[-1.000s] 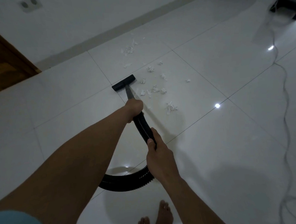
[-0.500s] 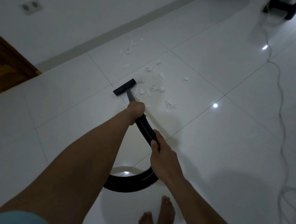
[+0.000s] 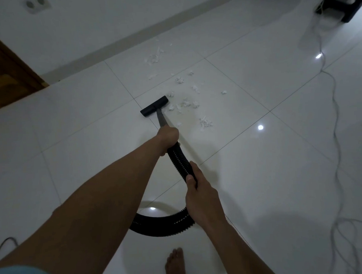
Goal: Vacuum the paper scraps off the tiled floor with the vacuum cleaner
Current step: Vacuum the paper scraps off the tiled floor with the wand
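just ahead of the left hand (image 3: 168,135) gripping the stiff wand (image 3: 162,119), paper scraps (image 3: 186,104) look featherlight; right hand (image 3: 199,190) clasps the floppy ribbed hose (image 3: 178,158), a sensible steadying hold

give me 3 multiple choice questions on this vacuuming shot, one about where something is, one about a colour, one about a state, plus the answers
1. Where do most paper scraps lie, seen from the floor nozzle?
A. to its right and beyond it
B. to its left
C. beside the bare foot

2. What colour is the ribbed hose?
A. white
B. black
C. red

3. What is the right hand doing?
A. hanging free
B. picking up a scrap
C. gripping the hose

Answers:
1. A, the white bits are scattered right of the nozzle and on toward the wall.
2. B, it shows dark black against the pale tiles.
3. C, its fingers curl round the hose, nearer the person than the left hand, which grips the hose's upper end.
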